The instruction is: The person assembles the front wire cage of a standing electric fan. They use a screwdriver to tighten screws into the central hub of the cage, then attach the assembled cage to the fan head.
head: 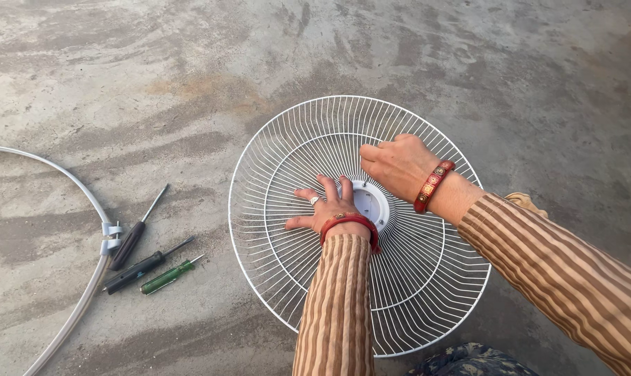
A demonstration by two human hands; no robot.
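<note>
fan grille (pixel 413 292) | white wire, round, white centre hub | flat on concrete floor (pixel 190 83)

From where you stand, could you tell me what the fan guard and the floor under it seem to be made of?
The fan guard looks like thin metal wire with a glossy white coating: fine, evenly bent spokes and rings. Its round centre hub seems to be smooth white plastic. The floor appears to be bare grey concrete, matt, with trowel streaks and stains.
</note>
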